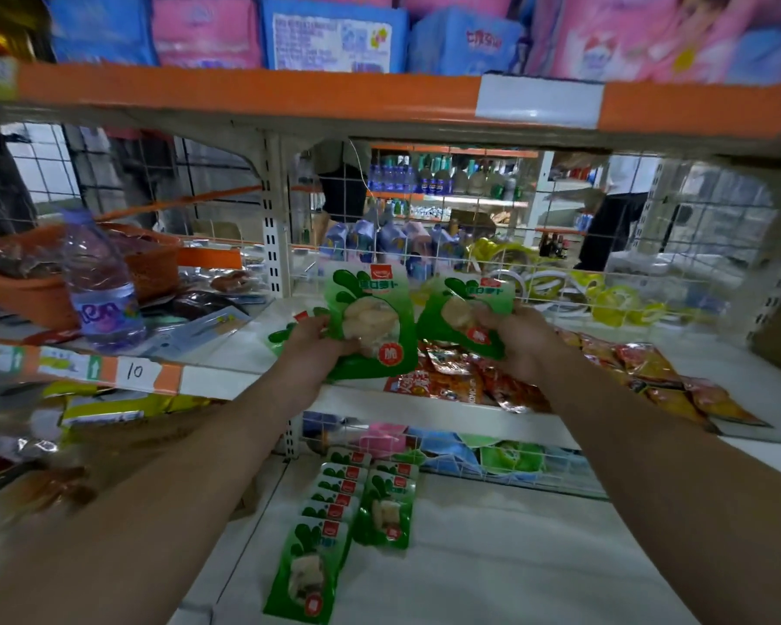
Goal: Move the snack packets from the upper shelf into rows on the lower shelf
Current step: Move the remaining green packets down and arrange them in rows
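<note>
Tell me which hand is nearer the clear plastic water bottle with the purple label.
Left. The left hand, gripping a green snack packet, is right of the water bottle; the right hand, gripping another, sits farther right.

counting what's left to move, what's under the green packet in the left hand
A second green packet peeks out beneath the held packet and left hand, above the upper shelf. They cover most of it; any more below cannot be seen.

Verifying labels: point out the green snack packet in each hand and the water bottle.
left green snack packet (373, 311): head view, on its clear window
right green snack packet (452, 309): head view, on its clear window
water bottle (104, 309): head view, on its purple label
</note>
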A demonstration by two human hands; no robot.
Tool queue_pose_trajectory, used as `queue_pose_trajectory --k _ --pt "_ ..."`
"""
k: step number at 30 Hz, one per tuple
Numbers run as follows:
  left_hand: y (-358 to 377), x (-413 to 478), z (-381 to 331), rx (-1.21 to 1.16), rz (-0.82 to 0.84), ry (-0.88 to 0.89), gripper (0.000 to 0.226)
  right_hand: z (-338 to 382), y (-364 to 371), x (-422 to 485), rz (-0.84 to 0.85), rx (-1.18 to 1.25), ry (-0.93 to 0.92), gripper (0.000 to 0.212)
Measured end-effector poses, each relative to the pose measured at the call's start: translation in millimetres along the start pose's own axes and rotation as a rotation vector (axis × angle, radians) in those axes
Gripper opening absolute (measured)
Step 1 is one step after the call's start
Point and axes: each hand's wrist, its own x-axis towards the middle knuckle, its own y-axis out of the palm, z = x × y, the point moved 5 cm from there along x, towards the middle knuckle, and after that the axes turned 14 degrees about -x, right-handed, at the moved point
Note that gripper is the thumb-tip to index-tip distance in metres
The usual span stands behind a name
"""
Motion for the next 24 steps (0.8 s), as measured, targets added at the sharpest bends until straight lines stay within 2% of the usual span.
queue_pose_trajectory --k 2,4,6,11,13,18,22,24 --pt "6 -8 2 -0.020 0.019 -0.023 0.066 -2 -7 -13 0.042 0.032 -0.001 0.033" --pt "14 -18 1 -0.011 0.069 -0.025 0.056 -7 -14 -22 0.040 -0.037 -0.025 0.042" --pt "19 -29 -1 -0.009 0.095 -0.013 0.044 -11 -22 -34 0.022 -0.072 -0.053 0.042" --pt "26 -55 0 -0.026 0.139 -0.020 0.041 -11 -38 -73 0.066 -0.116 -0.194 0.043" --pt "25 -63 0 0.021 0.157 -0.019 0.044 -13 -43 -84 0.081 -0.126 -0.232 0.049" --pt "22 -90 -4 0.067 0.143 -0.007 0.076 -23 -49 -111 0.097 -0.140 -0.242 0.047" --pt "18 -112 1 0.082 0.161 0.009 0.073 -32 -51 -135 0.091 -0.144 -0.241 0.041" --pt "13 -122 8 0.070 0.154 -0.005 0.064 -44 -49 -144 0.123 -0.137 -0.230 0.043"
